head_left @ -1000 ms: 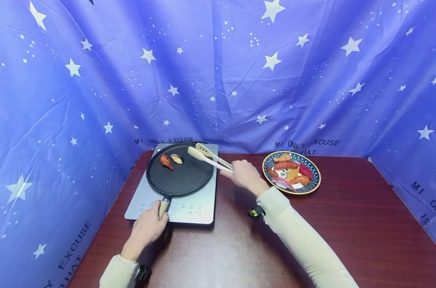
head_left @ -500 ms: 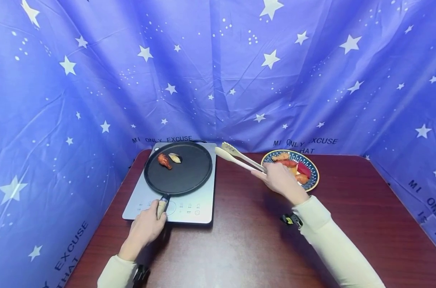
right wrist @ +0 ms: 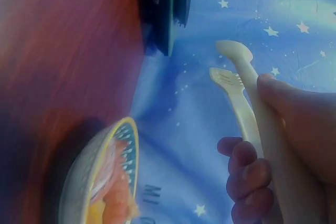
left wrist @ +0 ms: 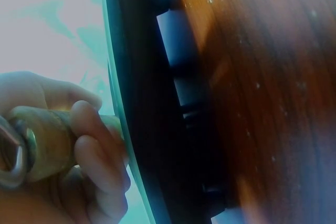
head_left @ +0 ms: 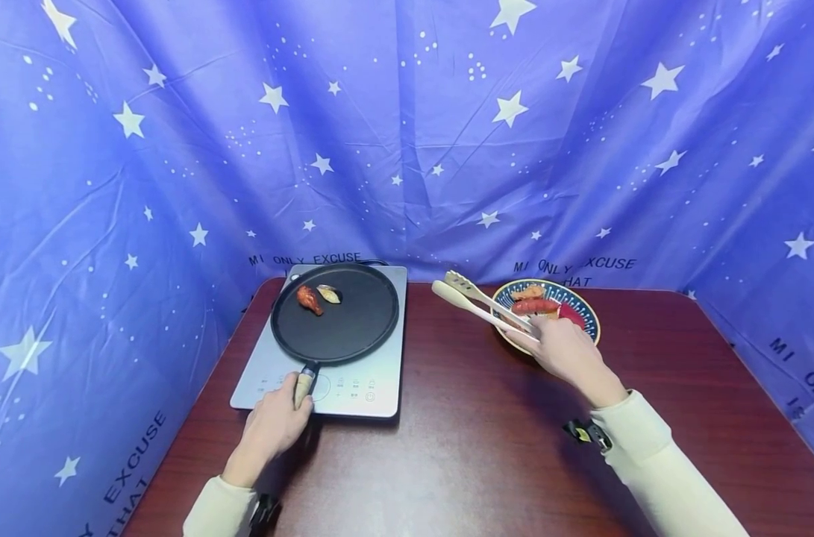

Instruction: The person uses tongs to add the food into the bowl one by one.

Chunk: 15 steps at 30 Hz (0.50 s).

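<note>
My left hand (head_left: 275,420) grips the wooden handle (left wrist: 50,140) of a round black frying pan (head_left: 333,328), which sits on a silver induction cooktop (head_left: 373,406). In the pan lie a reddish-brown drumstick (head_left: 309,299) and a small pale piece with a dark edge (head_left: 329,295). My right hand (head_left: 571,356) holds cream-coloured tongs (head_left: 477,304), thumb on one arm and fingers curled round the other. Their tips are parted with nothing between them, left of the patterned plate (right wrist: 79,182). In the head view the hand covers the plate's lower part.
Several food pieces lie on the plate, among them a red sausage-like piece (head_left: 536,306) and a brownish piece (head_left: 527,291) at its back. A dark red wooden table (head_left: 447,462) carries everything. Blue star-printed curtain (head_left: 447,149) hangs behind and at both sides.
My right hand has moved from over the pan to the right, carrying the tongs to the plate. The left hand stays on the pan handle, and the pan's food lies as before.
</note>
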Each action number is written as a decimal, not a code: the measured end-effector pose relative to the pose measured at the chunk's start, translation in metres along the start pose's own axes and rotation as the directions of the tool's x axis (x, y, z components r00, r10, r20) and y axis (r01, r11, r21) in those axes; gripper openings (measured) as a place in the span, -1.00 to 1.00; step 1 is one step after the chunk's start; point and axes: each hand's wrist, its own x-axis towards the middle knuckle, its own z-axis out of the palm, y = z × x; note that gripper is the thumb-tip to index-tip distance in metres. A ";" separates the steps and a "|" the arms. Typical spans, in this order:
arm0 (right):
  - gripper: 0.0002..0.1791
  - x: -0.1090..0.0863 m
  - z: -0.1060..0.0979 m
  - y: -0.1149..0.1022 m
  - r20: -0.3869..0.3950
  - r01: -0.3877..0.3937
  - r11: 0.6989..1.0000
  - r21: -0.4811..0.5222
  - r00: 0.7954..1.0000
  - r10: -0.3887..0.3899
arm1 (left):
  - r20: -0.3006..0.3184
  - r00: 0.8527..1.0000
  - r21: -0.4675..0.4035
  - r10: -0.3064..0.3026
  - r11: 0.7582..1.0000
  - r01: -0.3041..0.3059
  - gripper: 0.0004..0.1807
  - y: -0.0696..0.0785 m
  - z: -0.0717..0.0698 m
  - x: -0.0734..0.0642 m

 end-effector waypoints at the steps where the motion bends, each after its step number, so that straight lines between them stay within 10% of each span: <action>1: -0.54 -0.003 -0.001 0.003 0.005 -0.006 1.000 -0.010 1.000 0.006 | -0.001 1.000 0.001 0.000 1.000 0.000 -0.52 0.000 0.000 0.000; 15: -0.53 -0.044 -0.019 0.050 0.085 -0.067 0.997 -0.046 0.994 0.071 | 0.017 1.000 0.005 -0.012 1.000 0.012 -0.50 0.001 0.000 0.000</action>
